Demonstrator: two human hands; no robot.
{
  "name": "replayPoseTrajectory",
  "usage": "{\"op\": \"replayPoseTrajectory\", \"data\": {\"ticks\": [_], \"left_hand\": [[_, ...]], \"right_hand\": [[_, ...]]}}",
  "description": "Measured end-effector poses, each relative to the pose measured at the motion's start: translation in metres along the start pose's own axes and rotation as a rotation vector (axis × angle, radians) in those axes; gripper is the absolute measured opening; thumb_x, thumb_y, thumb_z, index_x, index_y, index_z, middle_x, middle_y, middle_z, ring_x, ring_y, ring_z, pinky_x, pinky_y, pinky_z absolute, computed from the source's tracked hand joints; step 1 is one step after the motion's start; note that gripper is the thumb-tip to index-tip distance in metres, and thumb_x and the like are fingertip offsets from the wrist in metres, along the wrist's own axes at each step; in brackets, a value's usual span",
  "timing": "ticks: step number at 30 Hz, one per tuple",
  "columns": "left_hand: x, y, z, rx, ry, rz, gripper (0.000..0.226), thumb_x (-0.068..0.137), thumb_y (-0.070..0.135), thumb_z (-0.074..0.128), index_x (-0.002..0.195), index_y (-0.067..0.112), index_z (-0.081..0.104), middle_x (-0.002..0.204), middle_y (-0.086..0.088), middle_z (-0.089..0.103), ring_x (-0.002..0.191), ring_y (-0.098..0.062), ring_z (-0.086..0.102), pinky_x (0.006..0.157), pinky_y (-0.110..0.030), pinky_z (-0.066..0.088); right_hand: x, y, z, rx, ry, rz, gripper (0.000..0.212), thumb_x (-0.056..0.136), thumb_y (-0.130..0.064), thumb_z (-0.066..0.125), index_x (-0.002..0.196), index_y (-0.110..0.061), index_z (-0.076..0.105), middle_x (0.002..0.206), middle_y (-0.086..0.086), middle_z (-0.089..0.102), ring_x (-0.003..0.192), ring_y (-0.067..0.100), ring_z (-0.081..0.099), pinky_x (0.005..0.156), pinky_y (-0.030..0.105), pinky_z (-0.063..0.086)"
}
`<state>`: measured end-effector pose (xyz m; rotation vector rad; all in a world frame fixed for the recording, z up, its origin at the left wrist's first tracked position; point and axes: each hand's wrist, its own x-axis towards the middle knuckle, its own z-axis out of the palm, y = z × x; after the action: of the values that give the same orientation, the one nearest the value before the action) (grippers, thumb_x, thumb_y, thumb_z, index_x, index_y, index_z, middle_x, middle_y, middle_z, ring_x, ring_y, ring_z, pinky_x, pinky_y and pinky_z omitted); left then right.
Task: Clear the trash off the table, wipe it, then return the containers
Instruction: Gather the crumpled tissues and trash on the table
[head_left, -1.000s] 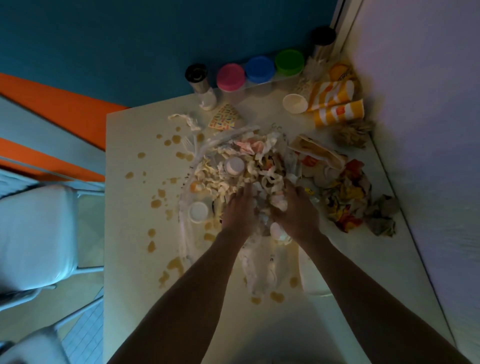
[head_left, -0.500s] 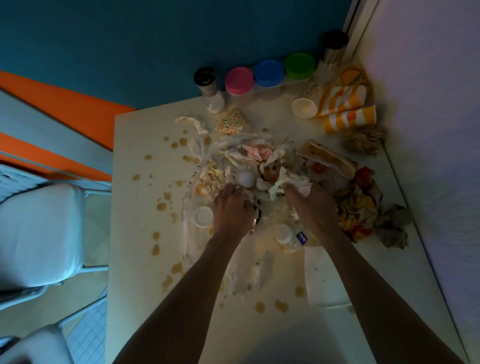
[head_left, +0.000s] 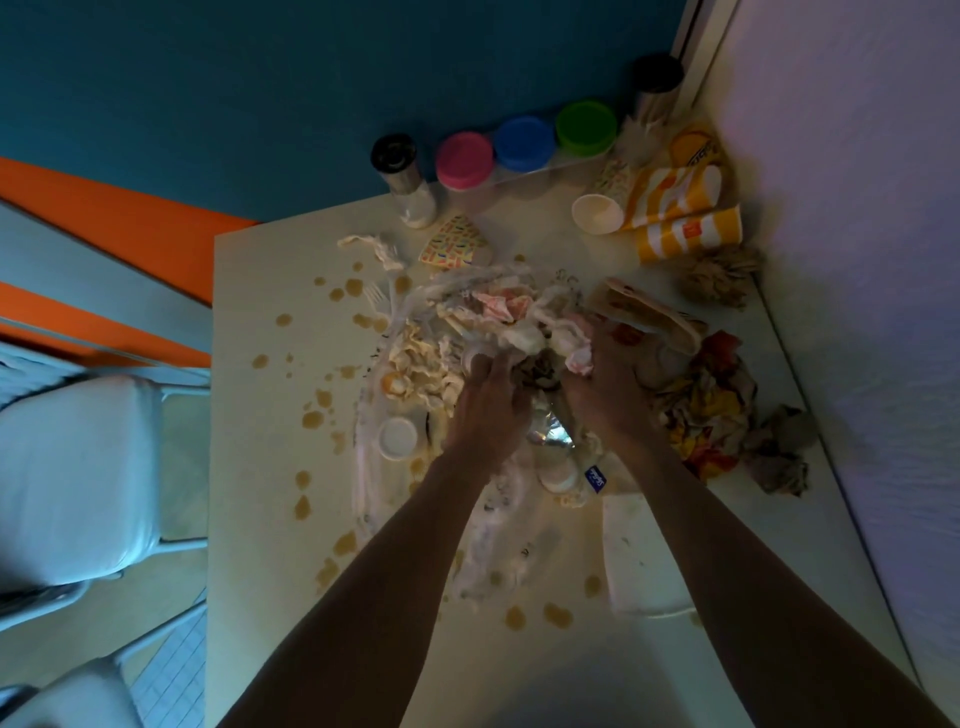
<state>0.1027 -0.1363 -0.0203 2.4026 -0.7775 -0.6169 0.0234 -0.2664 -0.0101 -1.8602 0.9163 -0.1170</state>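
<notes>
**Both hands deep in the trash heap at the table's middle**

Head view: you looked straight down on a pale table (head_left: 270, 467) pushed into a corner, its top spotted with brown spills (head_left: 311, 420). Your left hand (head_left: 485, 410) lay knuckles-up on the heap of crumpled napkins and wrappers (head_left: 498, 322) in the middle of the table, its fingers curled down into the paper and gripping it. Your right hand (head_left: 602, 387) sat just beside it, fingers likewise bent and clutching a wad of white and pink paper at the heap's right side. A clear plastic bag (head_left: 374, 457) spread under and around the heap, with a small white lid (head_left: 397, 438) lying on it left of your left wrist. Between your wrists a bit of crinkled foil (head_left: 550, 434) showed, and near your right forearm lay a small bottle with a blue label (head_left: 563, 475). A white tray (head_left: 641, 561) rested flat by your right forearm.

At the far edge, against the teal wall, stood the containers: a black-capped shaker (head_left: 402, 179), then jars with pink (head_left: 464, 160), blue (head_left: 523, 143) and green (head_left: 586, 127) lids in a row, and a second dark-capped shaker (head_left: 655, 85) in the corner. Two yellow striped paper cups (head_left: 685, 234) lay on their sides near them, beside a white cup (head_left: 597, 213). Coloured wrappers (head_left: 711, 405) and brown crumpled paper (head_left: 719, 278) lay to the right. A white chair (head_left: 72, 478) stood left of the table.
</notes>
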Motion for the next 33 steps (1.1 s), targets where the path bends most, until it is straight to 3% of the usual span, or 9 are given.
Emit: {"op": "replayPoseTrajectory", "data": {"ticks": [3, 6, 9, 14, 16, 19, 23, 26, 33], "left_hand": [[0.009, -0.002, 0.009, 0.058, -0.032, -0.043, 0.053, 0.093, 0.018, 0.059, 0.143, 0.009, 0.045, 0.122, -0.017, 0.05, 0.107, -0.039, 0.058, 0.084, -0.049, 0.054], [0.013, -0.002, 0.01, 0.071, 0.141, -0.032, 0.029, 0.093, 0.02, 0.057, 0.118, 0.006, 0.062, 0.112, -0.015, 0.055, 0.1, -0.037, 0.06, 0.079, -0.046, 0.055], [0.017, -0.004, 0.003, 0.003, 0.294, 0.031, 0.024, 0.09, 0.024, 0.063, 0.106, 0.008, 0.06, 0.104, -0.014, 0.054, 0.094, -0.034, 0.058, 0.075, -0.047, 0.055], [0.025, -0.003, -0.005, 0.067, 0.119, 0.078, 0.066, 0.088, 0.033, 0.066, 0.148, 0.026, 0.038, 0.122, -0.013, 0.051, 0.11, -0.033, 0.052, 0.091, -0.047, 0.051], [0.031, 0.001, -0.006, 0.083, 0.107, 0.095, 0.071, 0.09, 0.024, 0.064, 0.153, 0.031, 0.032, 0.125, -0.014, 0.05, 0.111, -0.034, 0.053, 0.092, -0.049, 0.051], [0.047, 0.01, -0.006, 0.149, 0.081, 0.087, 0.069, 0.089, 0.012, 0.059, 0.153, 0.028, 0.037, 0.143, -0.016, 0.04, 0.121, -0.039, 0.053, 0.094, -0.053, 0.052], [0.067, 0.019, -0.002, 0.3, -0.083, 0.061, 0.065, 0.093, 0.018, 0.055, 0.154, 0.025, 0.032, 0.152, -0.01, 0.036, 0.132, -0.038, 0.044, 0.099, -0.052, 0.05], [0.076, 0.022, 0.001, 0.354, -0.121, 0.027, 0.052, 0.098, 0.023, 0.05, 0.149, 0.023, 0.04, 0.15, -0.009, 0.04, 0.134, -0.036, 0.043, 0.099, -0.053, 0.049], [0.076, 0.018, -0.002, 0.125, 0.045, 0.111, 0.039, 0.094, 0.034, 0.042, 0.118, 0.012, 0.063, 0.119, -0.013, 0.059, 0.111, -0.036, 0.058, 0.089, -0.048, 0.052]], "right_hand": [[0.005, 0.003, 0.0, -0.06, -0.027, 0.081, 0.053, 0.074, -0.03, 0.049, 0.125, -0.018, 0.058, 0.122, 0.007, 0.065, 0.114, 0.028, 0.06, 0.098, 0.046, 0.049], [0.006, 0.006, -0.001, -0.045, 0.004, 0.142, 0.024, 0.072, -0.025, 0.052, 0.093, -0.015, 0.057, 0.099, 0.01, 0.065, 0.095, 0.029, 0.061, 0.083, 0.037, 0.048], [0.009, 0.01, -0.006, 0.012, -0.005, 0.169, 0.013, 0.08, -0.022, 0.059, 0.086, -0.013, 0.051, 0.09, 0.008, 0.057, 0.086, 0.024, 0.055, 0.075, 0.03, 0.04], [0.011, 0.003, -0.008, 0.116, 0.029, 0.185, 0.032, 0.078, -0.044, 0.074, 0.073, -0.018, 0.057, 0.074, -0.002, 0.063, 0.07, 0.013, 0.061, 0.065, 0.031, 0.047], [0.011, 0.0, -0.006, 0.111, 0.12, 0.163, 0.035, 0.082, -0.034, 0.076, 0.064, -0.018, 0.051, 0.063, -0.006, 0.057, 0.059, 0.003, 0.053, 0.057, 0.027, 0.042], [0.013, 0.003, -0.006, 0.108, 0.222, 0.111, 0.023, 0.082, -0.007, 0.072, 0.071, -0.01, 0.052, 0.063, -0.011, 0.051, 0.058, -0.003, 0.048, 0.058, 0.016, 0.038], [0.016, 0.005, -0.008, 0.109, 0.197, 0.077, 0.018, 0.084, -0.007, 0.07, 0.095, -0.012, 0.056, 0.087, 0.002, 0.06, 0.078, 0.012, 0.055, 0.069, 0.014, 0.039], [0.021, 0.005, -0.01, 0.137, 0.155, 0.07, 0.025, 0.086, -0.006, 0.068, 0.105, -0.014, 0.053, 0.089, -0.002, 0.057, 0.078, -0.002, 0.055, 0.068, 0.006, 0.039], [0.032, -0.001, -0.01, 0.233, 0.076, 0.167, 0.04, 0.079, -0.023, 0.075, 0.109, -0.002, 0.057, 0.088, 0.011, 0.063, 0.083, 0.027, 0.062, 0.081, 0.045, 0.053]]}}
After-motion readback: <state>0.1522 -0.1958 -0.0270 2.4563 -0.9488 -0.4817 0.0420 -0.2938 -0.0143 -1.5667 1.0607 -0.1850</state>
